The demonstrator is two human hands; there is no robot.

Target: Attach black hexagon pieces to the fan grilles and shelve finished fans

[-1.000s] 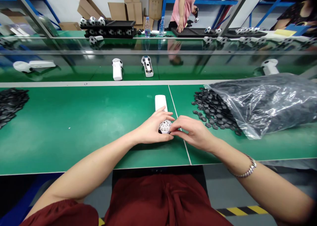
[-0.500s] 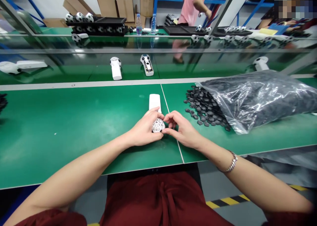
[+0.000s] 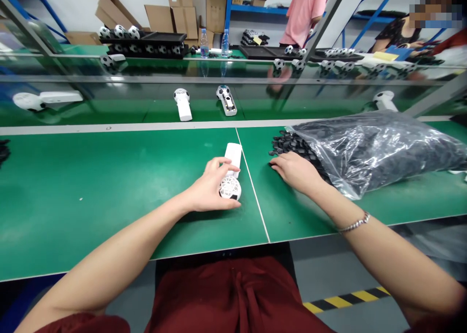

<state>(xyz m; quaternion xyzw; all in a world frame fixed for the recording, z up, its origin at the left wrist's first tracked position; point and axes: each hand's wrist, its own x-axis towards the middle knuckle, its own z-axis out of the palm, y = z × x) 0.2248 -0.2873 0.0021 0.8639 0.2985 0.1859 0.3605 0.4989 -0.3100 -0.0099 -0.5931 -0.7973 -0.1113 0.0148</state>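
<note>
Resting left hand [image 3: 209, 189] around white device [image 3: 230, 187] at its round end, head view, fingers wide | on green table [image 3: 109, 192], beside white line [image 3: 253, 187] | with right hand [image 3: 297, 172] at loose black pieces [image 3: 292, 142], fingertips narrow, can't tell if gripping one | next to clear bag [image 3: 383, 148]

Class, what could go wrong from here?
The left hand only partly encircles the white plastic device with a round, latticed head, so it might slide or turn. The right hand is at the edge of the pile of small black plastic pieces; some could scatter. A nudge to the clear plastic bag beside that pile might spill more.
</note>
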